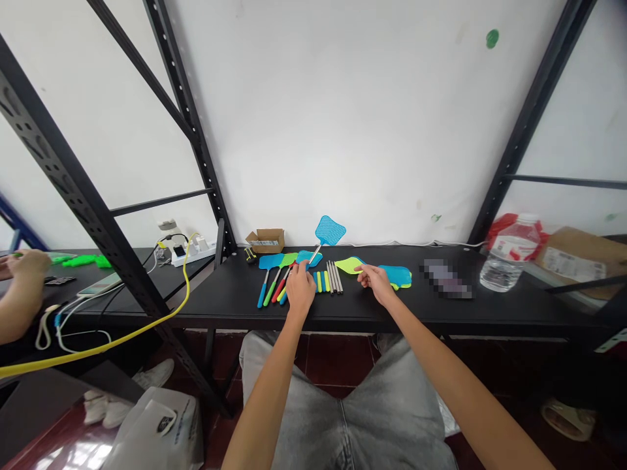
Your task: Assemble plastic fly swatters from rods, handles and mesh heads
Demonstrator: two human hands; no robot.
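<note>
My left hand (301, 287) is closed around the lower part of a blue fly swatter (330, 230), whose mesh head and metal rod point up toward the wall; the grip end is hidden under the hand. Several assembled swatters (265, 287) with blue, green and red handles lie fanned out left of it. Between my hands are short yellow and blue handles (323, 281) and grey metal rods (335, 277) in a row. Fingers of my right hand (376, 282) pinch the edge of a yellow-green swatter head (349, 264). Blue swatter heads (396, 275) are stacked behind that hand.
A small open cardboard box (266, 241) and a black-and-yellow item (250, 255) stand at the back left. Rightward are a blurred flat object (445, 279), a water bottle (507, 254) and a package (571, 258). A yellow cable (183, 287) crosses the left side. Another person's arm (22, 287) is far left.
</note>
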